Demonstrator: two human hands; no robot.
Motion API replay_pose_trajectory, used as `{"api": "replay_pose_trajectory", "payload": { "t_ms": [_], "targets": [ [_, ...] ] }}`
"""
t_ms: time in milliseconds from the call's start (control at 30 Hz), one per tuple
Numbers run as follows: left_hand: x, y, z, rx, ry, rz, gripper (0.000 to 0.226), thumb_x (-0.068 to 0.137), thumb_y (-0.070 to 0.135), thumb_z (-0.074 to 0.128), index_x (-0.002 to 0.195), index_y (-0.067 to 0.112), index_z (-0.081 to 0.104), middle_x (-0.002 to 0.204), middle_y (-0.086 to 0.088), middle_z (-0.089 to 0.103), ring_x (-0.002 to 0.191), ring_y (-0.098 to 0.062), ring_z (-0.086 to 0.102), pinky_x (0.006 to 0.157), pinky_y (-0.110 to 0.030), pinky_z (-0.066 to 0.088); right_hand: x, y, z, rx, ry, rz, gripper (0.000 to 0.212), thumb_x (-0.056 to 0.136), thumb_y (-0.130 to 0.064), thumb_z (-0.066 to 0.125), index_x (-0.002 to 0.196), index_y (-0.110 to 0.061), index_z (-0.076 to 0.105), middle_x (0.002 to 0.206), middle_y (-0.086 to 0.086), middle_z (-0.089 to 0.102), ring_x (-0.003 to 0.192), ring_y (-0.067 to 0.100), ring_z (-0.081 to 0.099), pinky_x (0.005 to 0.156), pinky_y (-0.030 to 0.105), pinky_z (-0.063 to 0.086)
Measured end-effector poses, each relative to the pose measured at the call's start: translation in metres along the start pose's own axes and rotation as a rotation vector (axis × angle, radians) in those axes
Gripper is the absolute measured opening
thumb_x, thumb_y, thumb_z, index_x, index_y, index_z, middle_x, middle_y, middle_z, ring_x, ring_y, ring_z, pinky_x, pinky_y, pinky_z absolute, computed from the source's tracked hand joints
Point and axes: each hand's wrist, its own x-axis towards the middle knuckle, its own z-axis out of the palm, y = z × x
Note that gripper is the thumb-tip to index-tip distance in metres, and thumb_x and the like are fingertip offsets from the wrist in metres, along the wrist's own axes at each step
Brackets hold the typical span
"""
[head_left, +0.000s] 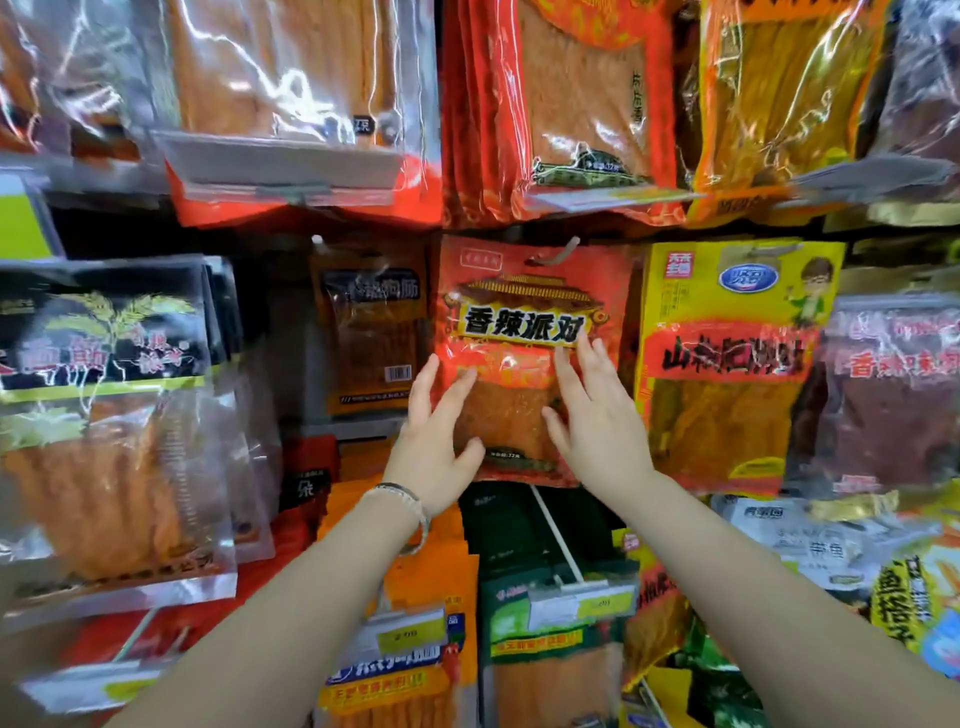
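Red packet (522, 325) hangs beside yellow packet (727, 395); left hand (434, 449), right hand (595, 421) straight-fingered, touching its front.

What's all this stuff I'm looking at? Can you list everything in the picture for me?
red packet: one, red with a yellow banner, hanging at centre
yellow packet: one, yellow, right of the red one
black-topped packet: one, black and clear, far left
orange packet: one, orange, set back left of the red one
upper packets: several, red, orange and clear, top row
green packet: one, green, bottom centre
price tags: two easy to see, yellow and white, bottom
bracelet: one, beaded, left wrist
left grip: bare hand, fingers straight on the red packet's left side
right grip: bare hand, fingers straight on its right side
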Motion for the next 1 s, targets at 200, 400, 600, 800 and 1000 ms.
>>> {"api": "replay_pose_trajectory", "payload": {
  "t_ms": [200,400,600,800,1000],
  "targets": [
    [0.038,-0.028,0.014,-0.002,-0.083,-0.092,0.069,0.085,0.023,0.061,0.145,0.03,0.028,0.153,0.011,-0.007,0.141,-0.024,0.018,0.112,-0.031,0.023,0.041,0.003,0.026,-0.069,-0.183,0.076,0.068,0.093,-0.023,0.052,0.15,-0.009,0.017,0.159,0.014,0.006,0.146,0.029,0.012,0.11,0.04,0.032],
    [0.063,-0.036,0.016,0.028,-0.161,-0.199,0.068,0.086,0.026,0.061,0.146,0.028,0.028,0.156,0.005,-0.007,0.141,-0.026,0.017,0.112,-0.028,0.019,0.066,0.0,0.035,-0.016,-0.436,0.206,0.067,0.098,-0.031,0.045,0.152,-0.016,0.008,0.16,0.008,-0.006,0.147,0.027,0.006,0.115,0.04,0.024],
    [0.049,-0.019,-0.011,0.008,-0.225,-0.236,0.055,0.088,0.024,0.058,0.14,0.016,0.042,0.155,-0.009,0.016,0.142,-0.02,0.017,0.109,-0.019,0.01,0.048,-0.017,0.005,0.191,-0.349,0.257,0.056,0.091,-0.022,0.052,0.144,-0.014,0.037,0.15,0.012,0.037,0.137,0.028,0.034,0.109,0.038,0.033],
    [-0.058,0.03,-0.049,-0.149,-0.058,-0.209,0.026,0.087,0.01,0.059,0.113,0.013,0.064,0.109,-0.006,0.061,0.102,-0.017,0.057,0.092,-0.022,0.043,-0.038,-0.052,-0.041,0.548,-0.248,0.34,0.026,0.087,-0.018,0.058,0.113,-0.019,0.061,0.094,-0.003,0.063,0.091,0.019,0.061,0.087,0.032,0.046],
    [-0.245,0.057,-0.069,-0.3,-0.086,-0.46,0.017,0.088,-0.002,0.057,0.103,-0.001,0.065,0.08,0.004,0.058,0.057,0.016,0.049,0.06,0.0,0.035,-0.187,-0.11,-0.063,0.788,-0.432,0.378,0.018,0.088,-0.007,0.059,0.105,-0.013,0.061,0.079,-0.011,0.054,0.082,0.01,0.055,0.083,0.027,0.042]
  ]
}}
